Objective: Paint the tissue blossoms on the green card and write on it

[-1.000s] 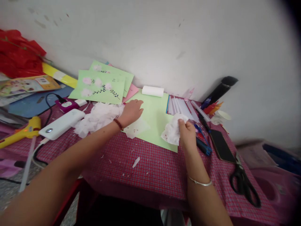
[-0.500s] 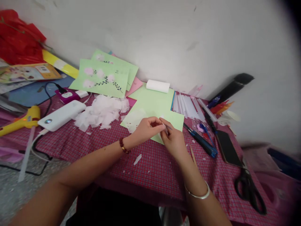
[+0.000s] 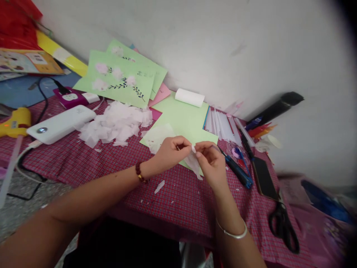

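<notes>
The left hand [image 3: 173, 153] and right hand [image 3: 214, 163] are pinching a tissue [image 3: 194, 163] that is hanging over the green sheet's [image 3: 185, 118] near edge, seemingly working its upper end, the next move probably calling for light, even finger pressure

On our cloth-covered table [image 3: 111, 163], we see crinkled, matt tissue pieces [image 3: 118, 121] and smooth, matt paper sheets [image 3: 189, 116] toward the back edge, and a smooth plastic power bank [image 3: 63, 124] near the left edge.
</notes>
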Action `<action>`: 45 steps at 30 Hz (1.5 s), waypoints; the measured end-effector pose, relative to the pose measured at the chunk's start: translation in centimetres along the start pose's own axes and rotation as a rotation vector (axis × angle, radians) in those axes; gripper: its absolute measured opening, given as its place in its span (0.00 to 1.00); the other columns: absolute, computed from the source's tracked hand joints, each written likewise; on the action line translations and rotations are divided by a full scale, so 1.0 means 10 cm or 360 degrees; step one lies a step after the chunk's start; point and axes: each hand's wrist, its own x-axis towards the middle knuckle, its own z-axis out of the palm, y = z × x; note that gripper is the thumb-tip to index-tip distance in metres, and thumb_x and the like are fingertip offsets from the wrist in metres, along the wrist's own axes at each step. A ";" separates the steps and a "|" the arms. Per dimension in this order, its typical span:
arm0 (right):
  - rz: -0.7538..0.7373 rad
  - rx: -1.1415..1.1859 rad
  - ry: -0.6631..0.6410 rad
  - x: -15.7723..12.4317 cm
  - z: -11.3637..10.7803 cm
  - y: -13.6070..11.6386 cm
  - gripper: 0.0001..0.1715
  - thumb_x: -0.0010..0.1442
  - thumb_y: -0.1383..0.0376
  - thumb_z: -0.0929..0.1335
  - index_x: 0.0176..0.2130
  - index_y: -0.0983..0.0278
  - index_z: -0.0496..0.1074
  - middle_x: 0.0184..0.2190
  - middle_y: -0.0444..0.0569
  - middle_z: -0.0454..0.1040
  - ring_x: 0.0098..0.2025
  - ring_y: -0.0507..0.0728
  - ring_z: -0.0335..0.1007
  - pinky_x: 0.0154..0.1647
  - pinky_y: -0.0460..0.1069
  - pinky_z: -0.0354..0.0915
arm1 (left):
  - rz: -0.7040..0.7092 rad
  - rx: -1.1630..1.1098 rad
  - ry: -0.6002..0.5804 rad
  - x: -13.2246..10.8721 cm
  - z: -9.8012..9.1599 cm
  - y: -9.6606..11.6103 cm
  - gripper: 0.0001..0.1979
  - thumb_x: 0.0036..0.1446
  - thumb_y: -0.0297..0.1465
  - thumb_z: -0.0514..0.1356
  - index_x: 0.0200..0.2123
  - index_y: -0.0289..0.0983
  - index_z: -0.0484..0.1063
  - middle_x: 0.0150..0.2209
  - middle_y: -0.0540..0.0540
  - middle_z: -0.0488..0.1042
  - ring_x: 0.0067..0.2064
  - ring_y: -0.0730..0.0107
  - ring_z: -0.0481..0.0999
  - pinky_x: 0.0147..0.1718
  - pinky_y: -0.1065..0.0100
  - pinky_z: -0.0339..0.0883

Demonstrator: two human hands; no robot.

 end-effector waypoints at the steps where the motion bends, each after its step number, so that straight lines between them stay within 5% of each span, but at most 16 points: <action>1: 0.0006 0.0029 0.0047 0.00 -0.01 -0.01 0.04 0.57 0.67 0.67 0.35 0.61 0.73 0.32 0.46 0.72 0.35 0.53 0.69 0.37 0.48 0.66 | 0.0058 0.0061 0.0020 -0.01 0.01 0.00 0.06 0.51 0.29 0.58 0.26 0.33 0.73 0.25 0.50 0.71 0.28 0.77 0.66 0.29 0.72 0.59; 14: 0.0159 0.0112 0.0016 0.01 -0.01 -0.03 0.05 0.56 0.66 0.68 0.29 0.62 0.74 0.26 0.44 0.72 0.30 0.52 0.68 0.32 0.46 0.64 | 0.0160 0.0140 -0.0004 -0.03 0.04 -0.03 0.03 0.50 0.26 0.59 0.25 0.34 0.69 0.23 0.52 0.69 0.25 0.79 0.66 0.25 0.75 0.60; 21: 0.0208 0.0076 -0.0069 -0.02 -0.04 0.01 0.04 0.57 0.65 0.69 0.32 0.62 0.75 0.29 0.45 0.74 0.32 0.51 0.70 0.34 0.47 0.66 | 0.0442 0.0383 -0.0005 -0.05 0.01 -0.06 0.02 0.51 0.25 0.58 0.26 0.34 0.69 0.26 0.51 0.69 0.28 0.78 0.66 0.26 0.74 0.59; 27: 0.0255 0.0006 -0.0022 -0.03 -0.06 0.04 0.05 0.58 0.65 0.68 0.31 0.62 0.74 0.28 0.45 0.73 0.29 0.51 0.68 0.30 0.46 0.64 | -0.0166 -0.0115 -0.0127 0.00 -0.01 -0.01 0.04 0.50 0.28 0.58 0.26 0.33 0.72 0.23 0.50 0.70 0.24 0.78 0.65 0.23 0.74 0.58; 33: 0.0033 -0.0226 -0.0080 -0.02 -0.03 -0.03 0.07 0.57 0.67 0.68 0.28 0.62 0.73 0.26 0.45 0.75 0.30 0.52 0.70 0.32 0.47 0.66 | -0.0793 -0.0665 -0.0228 0.05 -0.05 -0.01 0.07 0.49 0.30 0.61 0.22 0.34 0.70 0.21 0.50 0.67 0.23 0.78 0.65 0.19 0.76 0.56; 39: -0.0136 -0.0450 -0.0103 -0.02 -0.02 -0.07 0.07 0.59 0.70 0.66 0.30 0.62 0.73 0.27 0.45 0.75 0.30 0.52 0.71 0.33 0.48 0.66 | -0.0924 -0.0858 -0.0338 0.05 -0.03 -0.05 0.05 0.47 0.27 0.60 0.22 0.35 0.68 0.20 0.51 0.66 0.22 0.78 0.64 0.18 0.75 0.54; 45: -0.0207 -0.0511 -0.0119 -0.03 -0.01 -0.08 0.07 0.59 0.70 0.66 0.30 0.62 0.72 0.27 0.45 0.75 0.30 0.52 0.71 0.34 0.48 0.66 | -0.0799 -0.0828 -0.0335 0.03 -0.03 -0.07 0.04 0.46 0.25 0.59 0.21 0.34 0.67 0.20 0.52 0.64 0.21 0.79 0.62 0.19 0.74 0.54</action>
